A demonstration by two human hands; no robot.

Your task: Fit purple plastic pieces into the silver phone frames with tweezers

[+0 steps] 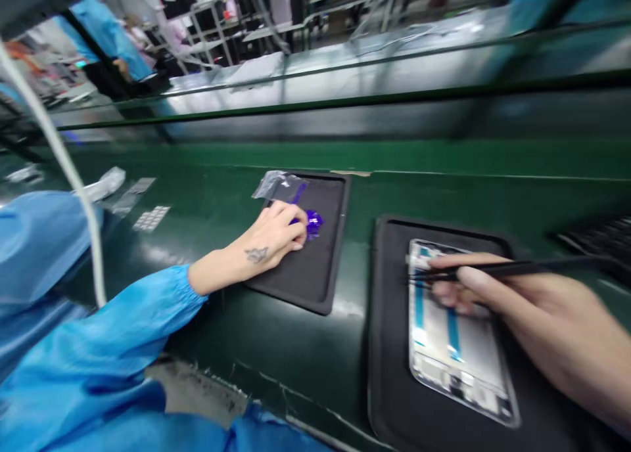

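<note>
Above two black mats [315, 274], the right hand [552, 327] holds tweezers [513, 268].

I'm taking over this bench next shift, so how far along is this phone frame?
Done: two blue strips already lie on the phone frame. In hand: the right hand holds tweezers over the frame, and the left hand rests on crumpled blue film. Left: a clear bag and a sheet of small pieces lie nearby, but how much remains is unclear.
</note>
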